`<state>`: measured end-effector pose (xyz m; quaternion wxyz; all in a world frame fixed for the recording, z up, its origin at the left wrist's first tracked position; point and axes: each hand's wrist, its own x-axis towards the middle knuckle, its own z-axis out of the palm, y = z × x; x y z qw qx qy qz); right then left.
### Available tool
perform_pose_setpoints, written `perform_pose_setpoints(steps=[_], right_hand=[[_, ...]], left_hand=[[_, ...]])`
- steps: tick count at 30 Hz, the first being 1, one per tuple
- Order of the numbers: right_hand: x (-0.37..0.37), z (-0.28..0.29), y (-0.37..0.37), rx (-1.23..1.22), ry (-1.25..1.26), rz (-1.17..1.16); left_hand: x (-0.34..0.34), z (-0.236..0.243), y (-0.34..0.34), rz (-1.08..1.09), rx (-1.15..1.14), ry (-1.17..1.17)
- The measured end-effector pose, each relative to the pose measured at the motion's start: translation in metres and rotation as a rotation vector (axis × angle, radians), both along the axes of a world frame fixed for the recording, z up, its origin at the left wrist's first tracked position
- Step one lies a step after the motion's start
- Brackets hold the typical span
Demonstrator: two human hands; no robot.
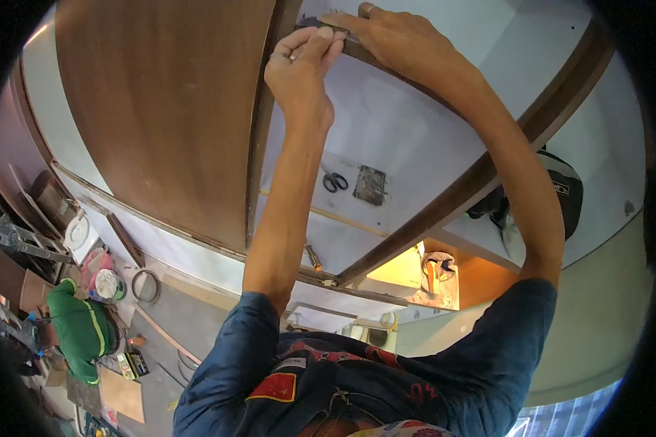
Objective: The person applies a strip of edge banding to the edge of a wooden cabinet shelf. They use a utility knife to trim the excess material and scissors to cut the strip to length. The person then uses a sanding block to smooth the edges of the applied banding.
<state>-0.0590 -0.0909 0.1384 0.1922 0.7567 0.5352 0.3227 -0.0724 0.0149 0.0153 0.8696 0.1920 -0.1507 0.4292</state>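
Both my arms reach up to the top of an open cabinet. My left hand (299,73) is closed in a pinch at the upper corner of its brown wooden frame (415,86). Close beside it, my right hand (397,40) bends over the frame's edge with its fingers curled together at the same spot. A small dark piece (310,22) shows at the fingertips, too small and covered to name. Below the hands, inside the cabinet, lie black-handled scissors (334,182), a dark square patch (370,186) and a screwdriver (313,257).
A brown wooden door panel (160,109) stands on the left. A black and grey bag (565,189) sits in the right compartment; a lit lower compartment holds a pouch (439,271). At lower left, a person in green (80,328) crouches among buckets, boards and tools.
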Motion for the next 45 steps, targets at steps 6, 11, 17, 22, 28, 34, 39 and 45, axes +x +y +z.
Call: perform_pose_setpoints(steps=[6, 11, 17, 22, 28, 34, 39, 45], right_hand=[[-0.027, 0.01, -0.052, 0.329, 0.025, 0.05], [-0.069, -0.046, -0.104, 0.437, 0.195, 0.027], [-0.104, -0.172, -0.123, 0.518, 1.071, -0.199], [-0.1, -0.294, -0.119, 0.709, 1.518, -0.199], [-0.127, -0.388, -0.111, 0.66, 1.775, -0.151], [-0.144, -0.41, -0.121, 0.735, 1.732, -0.19], [-0.16, -0.43, -0.133, 0.8, 1.75, -0.158], [-0.178, -0.456, -0.129, 1.043, 2.113, -0.188]], left_hand=[[-0.021, -0.036, 0.03, 0.54, 0.458, 0.235], [-0.038, -0.014, 0.065, 1.506, 1.155, 0.296], [-0.029, -0.004, 0.071, 1.758, 1.588, 0.289], [-0.035, 0.01, 0.062, 1.688, 1.668, 0.317], [-0.031, 0.017, 0.027, 1.506, 1.757, 0.16], [-0.032, 0.016, 0.011, 1.433, 1.721, 0.167], [-0.037, 0.019, 0.016, 1.395, 1.745, 0.198], [-0.032, 0.016, 0.013, 1.464, 1.729, 0.09]])
